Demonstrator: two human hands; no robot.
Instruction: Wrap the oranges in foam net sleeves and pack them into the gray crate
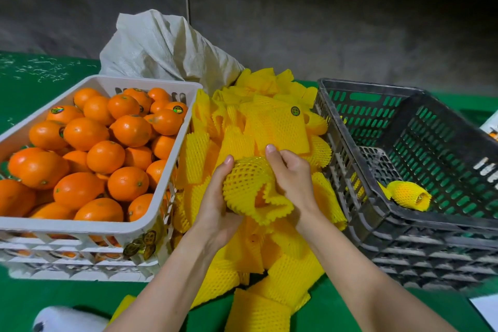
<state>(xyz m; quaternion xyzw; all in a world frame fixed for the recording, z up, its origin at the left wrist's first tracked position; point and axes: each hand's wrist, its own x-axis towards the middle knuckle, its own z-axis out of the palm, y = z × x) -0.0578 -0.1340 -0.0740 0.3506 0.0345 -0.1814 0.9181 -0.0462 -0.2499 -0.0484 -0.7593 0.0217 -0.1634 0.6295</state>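
My left hand [215, 197] is curled round the near-left side of a sleeve [248, 183], thumb up on top. My right hand [289, 178] pinches its far-right edge, so both hold the one net with an orange [259, 199] inside; only a sliver of peel shows at the ruffled mouth facing me. It hangs just above the pile [269, 116] of loose sleeves in the middle of the counter [40, 299], between the white crate [151, 229] of bare oranges [80, 132] on the left and the gray crate [377, 210] on the right, where one wrapped orange [408, 194] lies on the bottom. The risk I see: the mouth is wide and slack, so tilting it down or loosening one grip could let the fruit slide out into the pile. Tugging hard might tear the foam mesh.
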